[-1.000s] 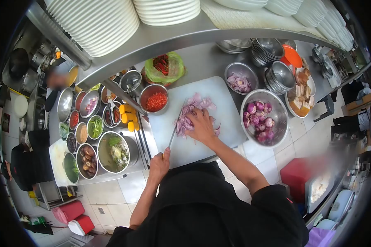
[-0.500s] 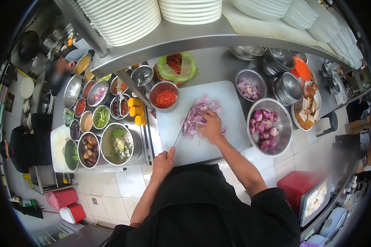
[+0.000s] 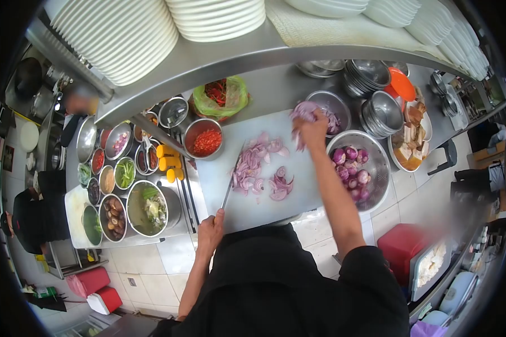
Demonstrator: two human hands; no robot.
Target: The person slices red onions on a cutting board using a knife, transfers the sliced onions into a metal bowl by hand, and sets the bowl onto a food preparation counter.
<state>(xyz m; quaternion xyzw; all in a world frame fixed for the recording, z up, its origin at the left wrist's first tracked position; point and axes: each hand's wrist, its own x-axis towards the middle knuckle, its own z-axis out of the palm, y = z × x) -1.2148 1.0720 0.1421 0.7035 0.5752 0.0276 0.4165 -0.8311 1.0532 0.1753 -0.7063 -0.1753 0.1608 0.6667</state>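
My left hand point(image 3: 211, 231) is wrapped around the handle of a knife point(image 3: 228, 188), whose blade rests on the white cutting board point(image 3: 264, 213) beside a pile of sliced red onion point(image 3: 248, 168). A smaller heap of slices point(image 3: 281, 184) lies to the right of that pile. Above the board's far right corner, my right hand point(image 3: 314, 133) is closed around a bunch of onion slices point(image 3: 303, 110). Just beyond it stands a steel bowl point(image 3: 347, 114), partly hidden by the hand, with more slices inside. A perforated colander point(image 3: 379, 196) of whole peeled red onions point(image 3: 352, 168) sits right of my forearm.
A pot of chopped red chili point(image 3: 207, 142) and a green bag of chilies point(image 3: 225, 95) stand behind the board. Stacked steel bowls point(image 3: 383, 115) are at right. Ingredient containers, including mushrooms point(image 3: 113, 216), crowd the left. A metal shelf point(image 3: 236, 64) with plates overhangs. Another person point(image 3: 31, 216) is far left.
My right hand has lifted a bunch of onion slices off the pile and moved right and away toward the steel bowl. The left hand still holds the knife. The view has shifted slightly.
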